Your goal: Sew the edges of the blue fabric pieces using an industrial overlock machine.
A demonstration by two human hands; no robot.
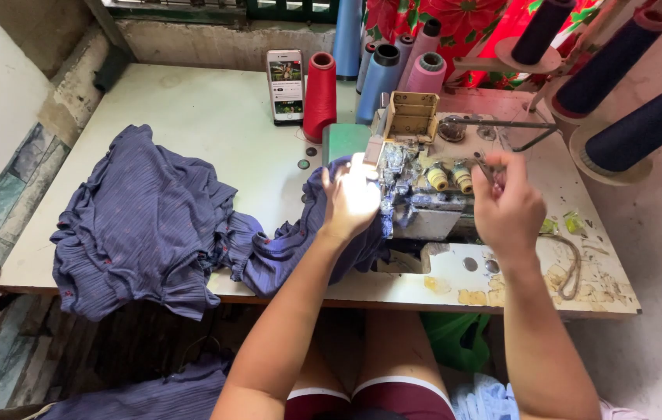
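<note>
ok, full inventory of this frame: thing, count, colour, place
table: 1, pale worn top, fills the view
sewing machine: 1, worn, paint chipped, centre right of the table
fabric: 1 bunched heap, blue-purple, left of the table, one end running up to the machine
phone: 1, screen lit, propped upright at the back of the table
red thread cone: 1, right of the phone
pale thread cones: several, blue and pink, behind the machine
dark thread cones: 3, navy, on a stand at top right
left hand: on the fabric at the machine
right hand: raised by the machine's right side, fingers pinched; what they hold is too small to tell
</note>
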